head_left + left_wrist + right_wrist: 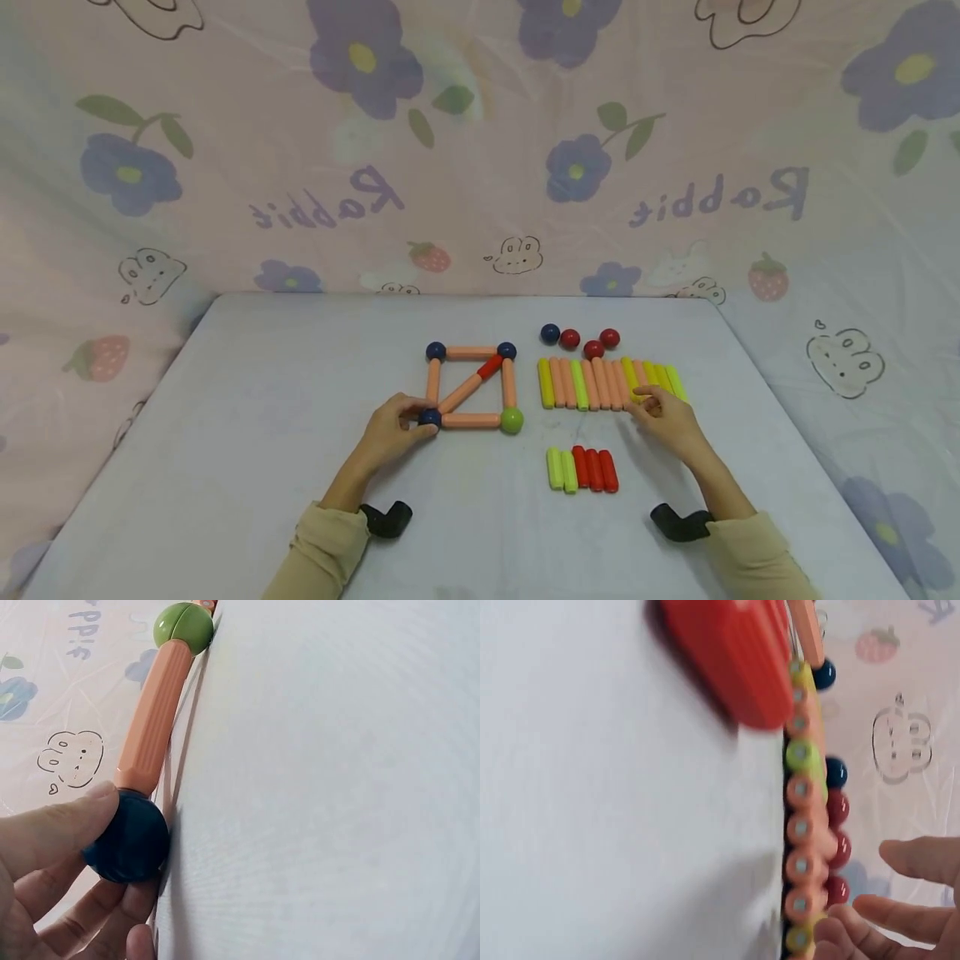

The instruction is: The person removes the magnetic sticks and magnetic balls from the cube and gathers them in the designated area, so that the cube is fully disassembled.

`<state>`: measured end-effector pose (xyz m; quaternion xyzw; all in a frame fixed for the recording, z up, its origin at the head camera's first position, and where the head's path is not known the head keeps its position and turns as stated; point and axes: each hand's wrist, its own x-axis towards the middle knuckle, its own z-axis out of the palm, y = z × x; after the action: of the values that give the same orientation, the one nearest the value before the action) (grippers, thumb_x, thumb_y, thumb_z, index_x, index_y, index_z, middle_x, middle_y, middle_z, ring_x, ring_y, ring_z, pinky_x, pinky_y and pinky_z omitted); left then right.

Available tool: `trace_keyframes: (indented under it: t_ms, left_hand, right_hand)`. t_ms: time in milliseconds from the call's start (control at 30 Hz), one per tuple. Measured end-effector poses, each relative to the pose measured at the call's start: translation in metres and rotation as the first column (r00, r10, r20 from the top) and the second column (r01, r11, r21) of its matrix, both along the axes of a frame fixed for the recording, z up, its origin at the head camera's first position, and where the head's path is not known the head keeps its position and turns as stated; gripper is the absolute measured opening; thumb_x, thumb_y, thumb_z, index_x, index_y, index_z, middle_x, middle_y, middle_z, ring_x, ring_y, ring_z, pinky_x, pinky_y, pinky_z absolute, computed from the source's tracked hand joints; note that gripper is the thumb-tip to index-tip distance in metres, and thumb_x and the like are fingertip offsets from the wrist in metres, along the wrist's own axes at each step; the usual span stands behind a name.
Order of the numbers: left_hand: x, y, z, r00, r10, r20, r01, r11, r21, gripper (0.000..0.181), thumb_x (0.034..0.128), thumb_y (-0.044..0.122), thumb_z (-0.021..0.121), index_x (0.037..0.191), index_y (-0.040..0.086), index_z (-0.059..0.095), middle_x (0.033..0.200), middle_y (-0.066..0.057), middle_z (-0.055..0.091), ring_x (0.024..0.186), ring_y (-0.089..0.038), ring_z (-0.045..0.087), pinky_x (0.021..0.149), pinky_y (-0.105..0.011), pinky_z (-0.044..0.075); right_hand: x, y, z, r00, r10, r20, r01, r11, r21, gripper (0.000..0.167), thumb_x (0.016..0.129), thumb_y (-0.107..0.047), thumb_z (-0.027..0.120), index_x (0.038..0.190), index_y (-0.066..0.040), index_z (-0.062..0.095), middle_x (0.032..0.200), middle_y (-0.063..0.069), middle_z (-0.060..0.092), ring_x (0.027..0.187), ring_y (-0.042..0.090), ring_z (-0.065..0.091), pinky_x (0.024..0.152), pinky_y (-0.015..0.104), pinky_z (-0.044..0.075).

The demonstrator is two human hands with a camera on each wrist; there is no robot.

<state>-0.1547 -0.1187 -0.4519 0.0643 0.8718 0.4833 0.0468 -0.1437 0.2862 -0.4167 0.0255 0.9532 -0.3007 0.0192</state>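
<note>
My left hand (392,429) holds a dark blue ball (129,838) between thumb and fingers. That ball is the near-left corner of a flat square frame of orange sticks (471,421), with more blue balls and a green ball (512,420) at the other corners. An orange stick joined to a red stick (491,367) crosses the square diagonally. Over the right part of a row of orange, yellow and green sticks (603,383) is my right hand (666,423), thumb and fingers apart. Its fingertips are close to a yellow stick (801,939); whether they touch it I cannot tell.
Behind the row lie a loose blue ball (551,334) and several dark red balls (570,339). In front of it, short green sticks (555,469) and red sticks (595,471) lie side by side. A patterned cloth (480,192) hangs behind the white table (262,375).
</note>
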Motion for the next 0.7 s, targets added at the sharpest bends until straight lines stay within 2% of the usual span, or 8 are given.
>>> trace_keyframes:
  t_ms: [300, 433, 700]
  left_hand:
    - [-0.001, 0.000, -0.001, 1.000, -0.006, 0.001, 0.006, 1.000, 0.000, 0.030, 0.0810, 0.010, 0.076, 0.110, 0.007, 0.070, 0.100, -0.010, 0.063, 0.093, -0.018, 0.062, 0.071, -0.017, 0.040]
    - [-0.002, 0.000, -0.003, 1.000, -0.012, -0.006, 0.012, 1.000, 0.002, 0.030, 0.0810, 0.011, 0.076, 0.110, 0.007, 0.070, 0.100, -0.011, 0.063, 0.093, -0.019, 0.062, 0.071, -0.017, 0.040]
    - [-0.003, -0.001, 0.000, 1.000, -0.013, -0.001, 0.013, 1.000, -0.006, 0.030, 0.0807, 0.010, 0.076, 0.110, 0.006, 0.070, 0.101, -0.012, 0.063, 0.093, -0.019, 0.062, 0.071, -0.017, 0.040]
  right_hand:
    - [0.002, -0.044, -0.002, 0.995, 0.101, -0.027, -0.103, 0.992, -0.079, 0.032, 0.091, -0.014, 0.063, 0.118, 0.004, 0.059, 0.087, 0.013, 0.065, 0.075, 0.016, 0.054, 0.059, 0.015, 0.044]
    - [0.005, -0.060, -0.004, 0.984, 0.170, -0.047, -0.174, 0.980, -0.098, 0.030, 0.091, -0.012, 0.064, 0.115, 0.003, 0.061, 0.086, 0.011, 0.064, 0.074, 0.014, 0.055, 0.058, 0.015, 0.046]
    - [0.006, -0.100, -0.008, 0.958, 0.283, -0.042, -0.286, 0.953, -0.096, 0.032, 0.091, -0.016, 0.065, 0.118, 0.001, 0.062, 0.089, 0.006, 0.066, 0.079, 0.011, 0.058, 0.067, 0.015, 0.048]
